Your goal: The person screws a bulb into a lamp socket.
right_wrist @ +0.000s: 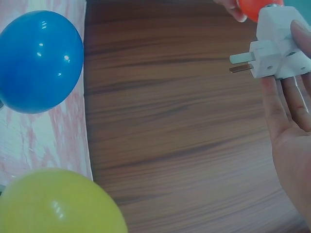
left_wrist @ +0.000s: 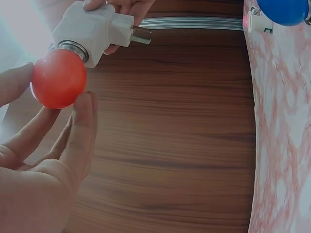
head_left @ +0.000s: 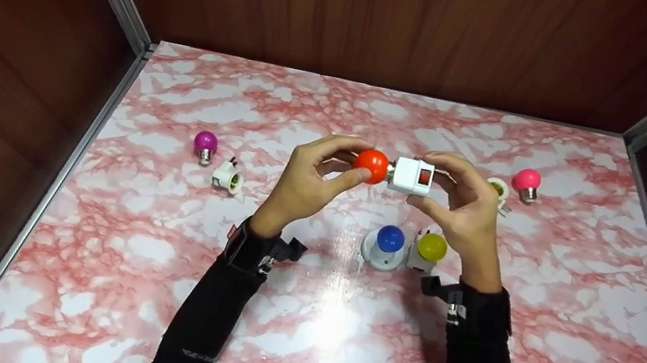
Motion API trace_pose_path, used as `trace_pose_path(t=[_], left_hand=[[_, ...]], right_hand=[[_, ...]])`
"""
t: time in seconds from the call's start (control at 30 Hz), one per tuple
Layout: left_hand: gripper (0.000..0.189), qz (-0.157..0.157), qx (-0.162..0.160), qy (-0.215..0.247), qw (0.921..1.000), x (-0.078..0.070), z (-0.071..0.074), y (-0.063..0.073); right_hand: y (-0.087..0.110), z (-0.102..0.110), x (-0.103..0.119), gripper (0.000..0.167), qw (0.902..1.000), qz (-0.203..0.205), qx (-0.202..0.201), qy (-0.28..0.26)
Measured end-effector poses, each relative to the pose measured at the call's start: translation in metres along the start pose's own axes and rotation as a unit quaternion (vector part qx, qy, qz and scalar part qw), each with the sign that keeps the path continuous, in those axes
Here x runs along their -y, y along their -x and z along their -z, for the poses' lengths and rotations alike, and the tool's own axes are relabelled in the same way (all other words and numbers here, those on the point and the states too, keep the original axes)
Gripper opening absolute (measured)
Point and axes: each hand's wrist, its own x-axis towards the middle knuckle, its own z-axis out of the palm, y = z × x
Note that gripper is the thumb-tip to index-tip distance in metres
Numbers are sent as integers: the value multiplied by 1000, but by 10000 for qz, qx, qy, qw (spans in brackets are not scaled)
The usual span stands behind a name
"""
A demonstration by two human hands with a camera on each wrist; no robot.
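Observation:
In the head view, my left hand [head_left: 312, 178] pinches a red light bulb [head_left: 370, 166] between thumb and fingers. My right hand [head_left: 465, 204] grips a white plug-in lamp socket [head_left: 408, 176] with a red switch. Bulb and socket are joined end to end, held above the table. From the left wrist, a strip of the metal screw base [left_wrist: 74, 50] shows between the red globe and the socket's mouth. Two flat plug pins [right_wrist: 241, 63] stick out of the socket's side in the right wrist view.
Nearer me stand a blue bulb [head_left: 391, 239] on a round white base and a yellow bulb [head_left: 432, 247] in a socket. A purple bulb [head_left: 206, 143] and an open socket [head_left: 227, 178] lie left; a pink bulb [head_left: 527, 180] and another socket [head_left: 498, 188] lie right. Wood panels [head_left: 389, 22] enclose the table.

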Motion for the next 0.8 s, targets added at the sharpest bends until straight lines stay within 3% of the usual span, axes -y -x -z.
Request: trace_pose_path(t=[0.37,0.8], left_hand=[[36,111,-83,-385,9992,0,1,0],[41,-436,-17,34,9990,1,0,0]], right_hand=[[0,-2,0,54,10000,11,33,36],[1,-1,2,53,9998,25,-50,-213]])
